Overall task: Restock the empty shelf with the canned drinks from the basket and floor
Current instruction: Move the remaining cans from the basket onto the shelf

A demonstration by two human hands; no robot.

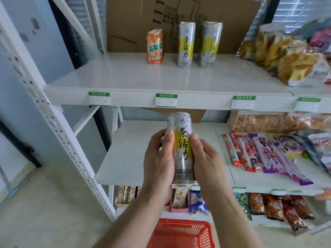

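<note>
I'm gripping a tall can between my left hand and right hand (label facing me), about to lift it onto the shelf beside its twins.

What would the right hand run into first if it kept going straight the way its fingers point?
The right hand, gripping the tall can together with the left hand, points up and forward. Carried straight on, it would probably meet the front edge of the upper shelf, by the price tag; depth is uncertain.
</note>
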